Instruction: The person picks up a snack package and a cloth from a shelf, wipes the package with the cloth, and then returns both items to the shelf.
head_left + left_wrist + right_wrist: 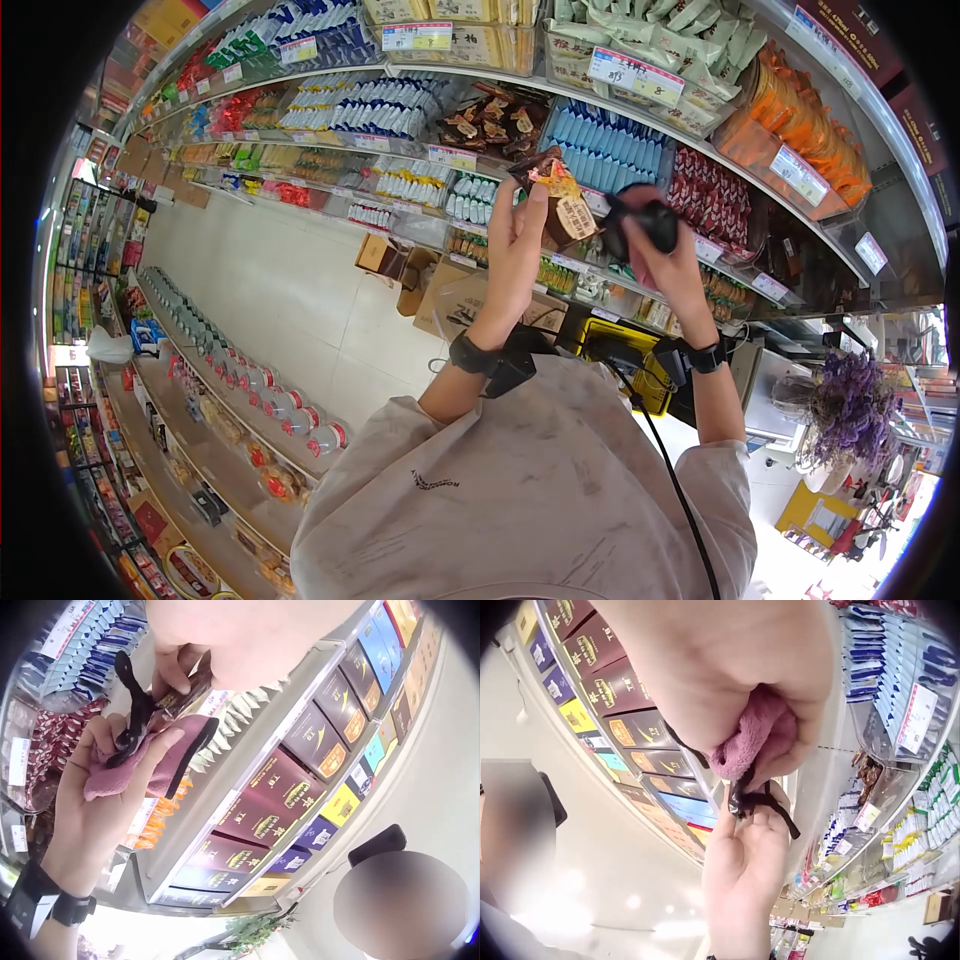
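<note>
My left hand (515,260) pinches a brown-and-gold snack packet (572,218) with printed lettering, held up before the shelves. In the left wrist view the brown packet (196,691) shows partly between the fingers. My right hand (672,265) grips a pink-and-black cloth (161,761), fuzzy on its pink side, with thin black ends sticking out. Blurred in the head view, the cloth is right beside the packet. The right wrist view has the bunched pink cloth (761,735) in the right palm and the left hand (750,862) just below it, fingertips close to the black part.
Shelves carry bins of wrapped snacks: blue packets (605,145), dark red packets (710,195) and orange packets (815,125). Boxed goods (262,795) line a side shelf. Cardboard boxes (455,300) and a yellow basket (655,398) are below. A person (401,904) stands nearby.
</note>
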A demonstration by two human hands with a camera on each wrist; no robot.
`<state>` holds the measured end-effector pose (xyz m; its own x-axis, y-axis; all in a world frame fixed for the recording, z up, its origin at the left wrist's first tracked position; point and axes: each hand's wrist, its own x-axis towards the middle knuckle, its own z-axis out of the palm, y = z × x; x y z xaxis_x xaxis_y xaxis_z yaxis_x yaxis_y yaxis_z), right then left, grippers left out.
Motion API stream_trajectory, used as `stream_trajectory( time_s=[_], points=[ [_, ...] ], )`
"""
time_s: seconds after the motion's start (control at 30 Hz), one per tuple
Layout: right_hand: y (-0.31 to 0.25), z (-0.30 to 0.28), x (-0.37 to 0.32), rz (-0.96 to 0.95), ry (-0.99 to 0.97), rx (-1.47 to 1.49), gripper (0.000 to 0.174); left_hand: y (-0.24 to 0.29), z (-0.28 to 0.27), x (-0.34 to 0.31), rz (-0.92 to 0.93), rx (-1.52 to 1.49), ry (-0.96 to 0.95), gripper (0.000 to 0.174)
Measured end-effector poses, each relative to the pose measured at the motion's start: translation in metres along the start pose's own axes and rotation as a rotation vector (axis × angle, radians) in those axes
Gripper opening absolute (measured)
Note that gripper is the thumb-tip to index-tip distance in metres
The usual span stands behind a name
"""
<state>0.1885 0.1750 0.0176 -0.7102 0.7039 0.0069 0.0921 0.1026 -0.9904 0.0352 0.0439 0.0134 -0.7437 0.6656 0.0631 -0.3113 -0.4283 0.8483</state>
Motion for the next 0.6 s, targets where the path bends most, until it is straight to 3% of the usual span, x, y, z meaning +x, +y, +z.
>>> stream_trajectory(
  time_s=[0.03, 0.13, 0.2, 0.27, 0.37, 0.6],
  points=[
    [-0.001, -0.009, 0.009, -0.005, -0.072, 0.086, 0.027, 0.006, 0.003, -0.001, 0.028, 0.047, -0.018, 0.03],
    [-0.018, 0.015, 0.01, 0.104, 0.099, 0.337, 0.036, -0.003, 0.002, -0.001, 0.085, 0.282, -0.124, 0.033],
    [-0.018, 0.007, 0.002, 0.286, -0.309, 0.432, 0.048, -0.012, 0.004, -0.003, 0.14, 0.407, -0.173, 0.036],
    [-0.024, 0.026, -0.004, 0.218, -0.13, 0.535, 0.045, -0.004, 0.006, -0.006, 0.204, 0.596, -0.037, 0.032],
    [-0.034, 0.036, -0.001, 0.157, -0.038, 0.613, 0.033, -0.002, -0.001, -0.002, 0.181, 0.421, -0.064, 0.028],
    [-0.02, 0.036, 0.013, 0.104, 0.005, 0.594, 0.018, 0.006, 0.007, -0.012, 0.341, 0.586, -0.155, 0.029]
  ],
)
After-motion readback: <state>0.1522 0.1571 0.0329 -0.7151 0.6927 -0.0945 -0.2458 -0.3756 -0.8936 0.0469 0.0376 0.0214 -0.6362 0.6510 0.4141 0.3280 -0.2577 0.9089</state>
